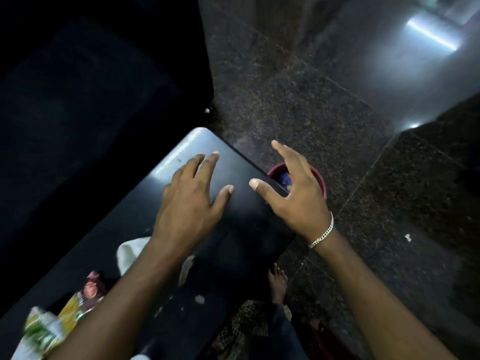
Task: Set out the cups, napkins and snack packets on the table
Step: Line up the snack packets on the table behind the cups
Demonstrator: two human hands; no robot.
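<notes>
Both hands are spread wide and hold nothing. The left hand (pixel 191 196) is over the dark table (pixel 145 222); the right hand (pixel 296 196) is past its edge, above a red bucket (pixel 320 181) on the floor (pixel 298 100). Snack packets (pixel 65 315) lie at 8 o'clock, a white napkin (pixel 130 252) just beyond them
</notes>
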